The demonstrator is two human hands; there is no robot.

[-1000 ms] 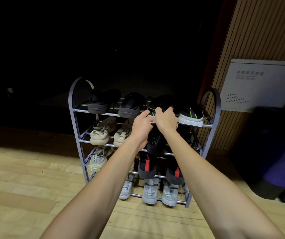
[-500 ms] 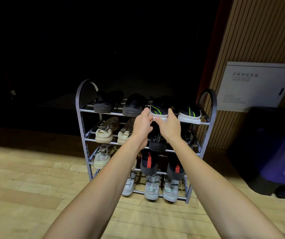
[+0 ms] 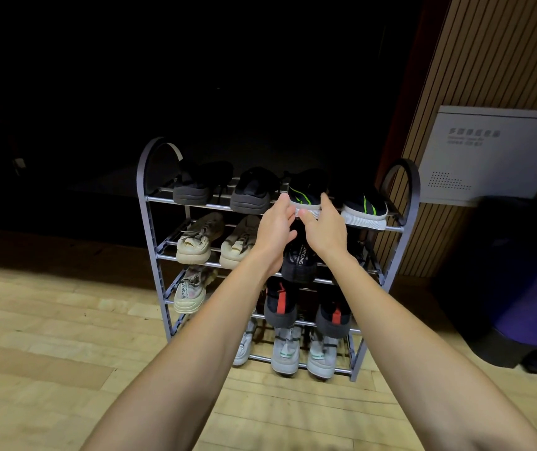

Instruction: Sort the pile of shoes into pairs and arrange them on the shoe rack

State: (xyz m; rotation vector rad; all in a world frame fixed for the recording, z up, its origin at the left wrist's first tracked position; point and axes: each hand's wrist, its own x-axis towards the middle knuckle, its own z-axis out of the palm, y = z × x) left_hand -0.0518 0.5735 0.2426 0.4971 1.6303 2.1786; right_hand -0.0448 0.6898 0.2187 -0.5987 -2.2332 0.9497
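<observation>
On top shelf, both hands (image 3: 299,229) flank green-striped shoe (image 3: 307,193) (touching).

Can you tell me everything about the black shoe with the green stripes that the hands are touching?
The black shoe with green stripes is a dark sneaker with bright green lines on its side and a white ribbed sole. It sits on the top shelf of the shoe rack, heel toward the camera, just left of its matching shoe. The left hand touches its left side with straight fingers, and the right hand touches its right side and heel, thumb against the white sole. The upper looks like soft fabric.
</observation>
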